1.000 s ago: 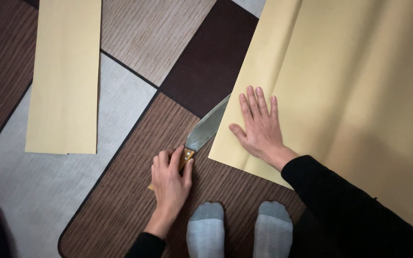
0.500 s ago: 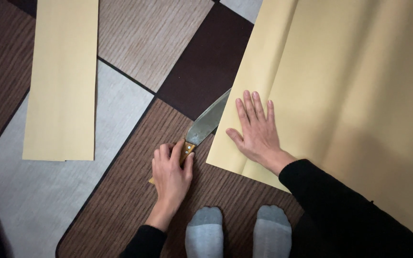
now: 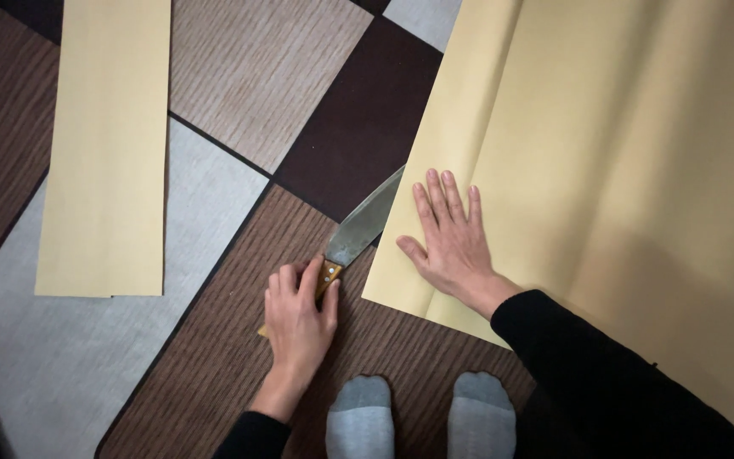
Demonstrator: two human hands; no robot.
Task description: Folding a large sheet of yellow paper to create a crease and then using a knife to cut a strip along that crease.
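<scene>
Your left hand (image 3: 297,316) grips the knife (image 3: 358,231) by its handle. The blade points up and away, under the yellow paper's (image 3: 605,170) edge. Your right hand (image 3: 450,242) lies flat, fingers spread, just beside it.

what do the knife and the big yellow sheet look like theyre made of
Knife: the blade looks like dull grey metal with a faint sheen; the handle under the left hand looks like brown wood with a brass-coloured band, though mostly covered.

Large yellow sheet: probably matte paper or thin card, since it shows soft fold lines and a crisp straight edge. The right hand lies flat on it.
</scene>
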